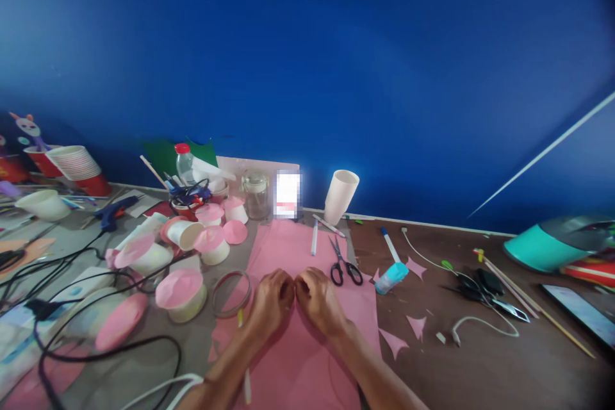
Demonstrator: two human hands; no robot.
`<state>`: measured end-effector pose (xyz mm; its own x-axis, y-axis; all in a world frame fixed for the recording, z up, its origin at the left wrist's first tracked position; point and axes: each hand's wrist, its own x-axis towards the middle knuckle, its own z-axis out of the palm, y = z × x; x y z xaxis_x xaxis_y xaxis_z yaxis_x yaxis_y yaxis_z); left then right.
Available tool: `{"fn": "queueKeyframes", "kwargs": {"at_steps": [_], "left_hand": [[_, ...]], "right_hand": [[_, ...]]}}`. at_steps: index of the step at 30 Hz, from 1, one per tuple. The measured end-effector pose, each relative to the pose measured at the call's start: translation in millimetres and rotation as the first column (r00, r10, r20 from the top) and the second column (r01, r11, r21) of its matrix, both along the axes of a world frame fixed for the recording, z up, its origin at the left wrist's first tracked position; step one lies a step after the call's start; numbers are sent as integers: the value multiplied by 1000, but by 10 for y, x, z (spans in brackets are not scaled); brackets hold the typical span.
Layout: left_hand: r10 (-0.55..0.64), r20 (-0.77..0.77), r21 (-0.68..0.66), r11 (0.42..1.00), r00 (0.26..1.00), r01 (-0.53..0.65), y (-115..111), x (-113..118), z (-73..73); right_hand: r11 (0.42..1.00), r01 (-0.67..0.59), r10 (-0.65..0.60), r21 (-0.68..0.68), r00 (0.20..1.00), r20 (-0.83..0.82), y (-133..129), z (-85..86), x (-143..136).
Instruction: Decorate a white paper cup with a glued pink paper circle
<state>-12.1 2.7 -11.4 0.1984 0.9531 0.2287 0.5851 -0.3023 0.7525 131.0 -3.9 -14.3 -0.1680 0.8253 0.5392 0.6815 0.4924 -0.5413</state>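
My left hand (273,298) and my right hand (318,300) rest side by side on a large pink paper sheet (288,243). Both are curled into loose fists, knuckles nearly touching, and nothing shows in either. Just right of my right hand lie black-handled scissors (340,262), blades pointing away. To the left of my left hand is a ring-shaped roll (214,295). A thin white stick-like item (247,384) passes beneath my left forearm. White pens (314,237) lie on the sheet beyond my hands.
Pink-topped paper cups (180,301) and black cables (115,352) crowd the left. A white cup stack (339,202) and glass jar (256,195) stand near the blue wall. Rightward lie a blue-capped tube (391,277), pink scraps (394,343), a white cable (485,320) and a phone (583,317).
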Motion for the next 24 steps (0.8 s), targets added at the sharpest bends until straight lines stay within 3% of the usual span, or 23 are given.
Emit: {"fn": "queueKeyframes", "kwargs": {"at_steps": [6,11,14,19,24], "left_hand": [[-10,78,-26,1000,997,12,-16,5,52],[1,145,-74,997,989,10,-19,11,92],[0,184,-89,996,983,17,-8,3,89],[12,155,-42,999,988,-6,5,-9,44],[9,71,24,1000,997,-11,-22,5,52]], "right_hand": [[999,14,-18,-52,998,-68,0,11,-15],[956,0,-71,-295,971,-229,23,31,-13],[935,-33,-68,-353,961,-270,39,40,4],[945,-74,-8,-319,968,-249,41,48,39],[993,-37,29,-116,997,-69,22,24,33]]}}
